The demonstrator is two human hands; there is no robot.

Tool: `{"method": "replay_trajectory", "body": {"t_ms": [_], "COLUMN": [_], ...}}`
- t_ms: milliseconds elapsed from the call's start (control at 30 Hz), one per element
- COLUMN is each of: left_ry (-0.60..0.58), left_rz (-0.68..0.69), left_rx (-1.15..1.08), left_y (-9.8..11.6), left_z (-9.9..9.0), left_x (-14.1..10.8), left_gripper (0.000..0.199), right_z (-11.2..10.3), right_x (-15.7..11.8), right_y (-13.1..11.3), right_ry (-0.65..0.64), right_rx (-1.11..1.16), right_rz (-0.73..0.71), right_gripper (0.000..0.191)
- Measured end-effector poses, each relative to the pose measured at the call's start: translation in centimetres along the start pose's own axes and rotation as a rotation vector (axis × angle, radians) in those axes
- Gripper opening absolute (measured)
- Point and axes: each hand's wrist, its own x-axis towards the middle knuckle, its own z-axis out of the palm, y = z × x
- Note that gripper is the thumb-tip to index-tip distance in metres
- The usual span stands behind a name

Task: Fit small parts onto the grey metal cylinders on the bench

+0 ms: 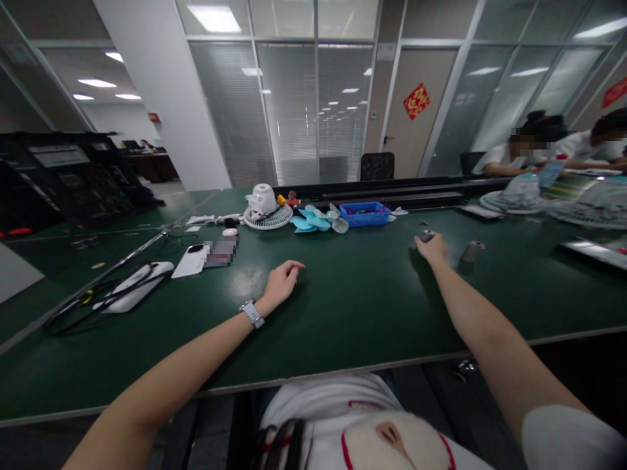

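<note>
My right hand [435, 248] is closed around a small grey metal cylinder [428, 235] at the right of the green table. A second grey metal cylinder [473, 252] stands just to the right of that hand, apart from it. My left hand [283, 282] hovers over or rests on the table left of the middle; whether it touches the top I cannot tell. Its fingers are loosely bent and apart, with nothing visible in them. A watch with a pale strap is on the left wrist.
Along the back are a white fan part [264, 209], light-blue fan blades [313, 219] and a blue tray [365, 214] of small parts. At left lie a white phone [190, 261], black cables [73, 313] and a white case-like object [137, 287]. Other people sit at far right.
</note>
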Motion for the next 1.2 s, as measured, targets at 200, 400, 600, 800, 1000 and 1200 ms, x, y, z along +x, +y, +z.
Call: {"method": "replay_trajectory", "body": {"t_ms": [200,400,600,800,1000,1200], "left_ry": [0.007,0.007,0.002,0.003,-0.002,0.004], "left_rz": [-0.003,-0.003,-0.002,0.003,-0.008,0.013], "left_rx": [0.020,0.015,0.009,0.007,0.006,0.015], "left_y": [0.4,0.4,0.0,0.0,0.3,0.1], "left_z": [-0.1,-0.1,0.0,0.0,-0.1,0.0], "left_x": [-0.1,-0.1,0.0,0.0,-0.1,0.0], "left_gripper": [0.037,0.037,0.037,0.037,0.038,0.037], "right_z": [0.8,1.0,1.1,1.0,1.1,1.2], "right_x": [0.8,1.1,1.2,1.1,1.2,1.3], "right_y": [0.5,0.7,0.9,0.8,0.9,0.9], "right_ry": [-0.072,-0.053,-0.075,-0.088,-0.079,-0.080], "right_rx": [-0.060,-0.044,-0.077,-0.116,-0.122,-0.101], "right_rz": [0.056,0.040,0.023,0.018,0.023,0.021], "right_gripper": [0.050,0.051,0.054,0.058,0.055,0.054]}}
